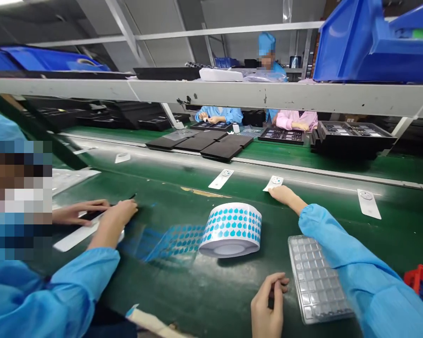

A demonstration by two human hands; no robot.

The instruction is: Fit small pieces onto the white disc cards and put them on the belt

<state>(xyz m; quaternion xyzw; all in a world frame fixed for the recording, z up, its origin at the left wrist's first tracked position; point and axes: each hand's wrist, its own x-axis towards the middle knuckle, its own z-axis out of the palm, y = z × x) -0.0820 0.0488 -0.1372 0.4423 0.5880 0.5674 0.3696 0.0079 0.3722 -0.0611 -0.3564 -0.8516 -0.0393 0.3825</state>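
My right hand [285, 195] reaches out over the green belt, its fingers closed on the near edge of a white card [276, 180] that bears a small round disc. Low in the view is my left hand [268, 305], loosely curled, with no object visible in it. Just right of it lies a clear plastic tray [313, 281] with many square pockets, partly under my right forearm. A roll of blue round stickers [231, 230] on white backing stands beyond my left hand. From the roll, a see-through strip with blue dots [176, 241] trails left.
Two more white cards with discs lie on the belt, one left [221, 179] and one right [369, 203]. A co-worker's hands [114, 216] handle a white strip at left. Black trays [227, 145] sit beyond the rail. Overhead runs a shelf [232, 94] with blue bins [359, 47].
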